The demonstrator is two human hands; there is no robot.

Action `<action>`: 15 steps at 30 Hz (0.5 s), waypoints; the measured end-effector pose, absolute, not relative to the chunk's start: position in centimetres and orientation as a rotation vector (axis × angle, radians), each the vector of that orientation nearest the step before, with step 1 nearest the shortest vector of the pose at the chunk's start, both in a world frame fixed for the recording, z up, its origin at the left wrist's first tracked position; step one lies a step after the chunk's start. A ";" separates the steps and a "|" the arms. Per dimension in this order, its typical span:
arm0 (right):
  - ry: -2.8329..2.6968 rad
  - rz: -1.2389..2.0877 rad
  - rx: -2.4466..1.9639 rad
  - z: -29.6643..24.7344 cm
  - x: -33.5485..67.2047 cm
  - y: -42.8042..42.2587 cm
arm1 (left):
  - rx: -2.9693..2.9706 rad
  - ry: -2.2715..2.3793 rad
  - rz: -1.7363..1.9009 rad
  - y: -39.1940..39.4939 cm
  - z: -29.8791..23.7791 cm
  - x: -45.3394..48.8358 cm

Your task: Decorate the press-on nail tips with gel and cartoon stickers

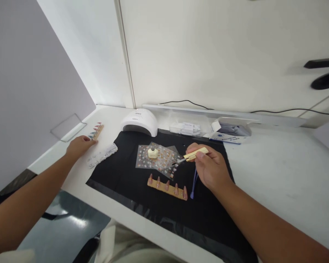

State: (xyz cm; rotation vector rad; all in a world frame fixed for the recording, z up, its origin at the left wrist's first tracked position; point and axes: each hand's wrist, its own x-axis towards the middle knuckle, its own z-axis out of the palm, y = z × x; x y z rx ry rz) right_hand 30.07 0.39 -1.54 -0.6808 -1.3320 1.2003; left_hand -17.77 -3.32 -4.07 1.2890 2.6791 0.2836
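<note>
My right hand [208, 168] is closed around gold tweezers [193, 155], whose tips point left over clear sticker sheets [159, 157] on a black mat [126, 171]. A small cream jar [152, 152] sits on the sheets. In front of them lies a wooden strip with several pink nail tips [167, 186]. A purple stick [194, 184] lies under my right hand. My left hand [79, 145] reaches far left and touches the near end of a strip of coloured nail tips [96, 132]; its fingers look curled.
A white nail lamp [139, 122] stands behind the mat. A clear strip of gems [102, 155] lies left of the mat. Plastic packets [188, 128] and a blue-white box [230, 132] sit at the back. A grey divider panel [30, 84] rises on the left.
</note>
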 end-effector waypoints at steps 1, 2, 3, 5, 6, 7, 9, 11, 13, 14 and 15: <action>-1.326 1.198 -0.682 -1.5 30.1 0.4 | 1.258 2.684 0.285 -3.2 -4.0 -17.5; -1.323 1.197 -0.685 -1.5 30.1 0.4 | 1.235 2.688 0.291 -3.1 -3.9 -17.3; -1.321 1.197 -0.688 -1.5 30.1 0.5 | 1.217 2.689 0.303 -3.1 -3.8 -17.1; -1.320 1.201 -0.690 -1.5 30.1 0.7 | 1.193 2.687 0.334 -3.3 -3.7 -17.0; -1.319 1.205 -0.691 -1.5 30.1 0.8 | 1.181 2.687 0.350 -3.5 -3.7 -17.0; -1.317 1.209 -0.692 -1.5 30.1 0.9 | 1.171 2.688 0.366 -3.6 -3.7 -17.1; -1.308 1.217 -0.696 -1.5 30.0 1.0 | 1.155 2.689 0.397 -3.9 -3.7 -17.4; -1.296 1.223 -0.702 -1.5 29.9 1.0 | 1.150 2.688 0.428 -4.3 -3.7 -17.7; -1.285 1.231 -0.705 -1.5 29.9 0.9 | 1.142 2.694 0.458 -4.9 -3.6 -17.8; -1.283 1.234 -0.704 -1.5 29.8 0.9 | 1.134 2.701 0.473 -5.3 -3.5 -17.9; -1.281 1.238 -0.703 -1.5 29.8 0.8 | 1.123 2.709 0.489 -5.9 -3.3 -17.8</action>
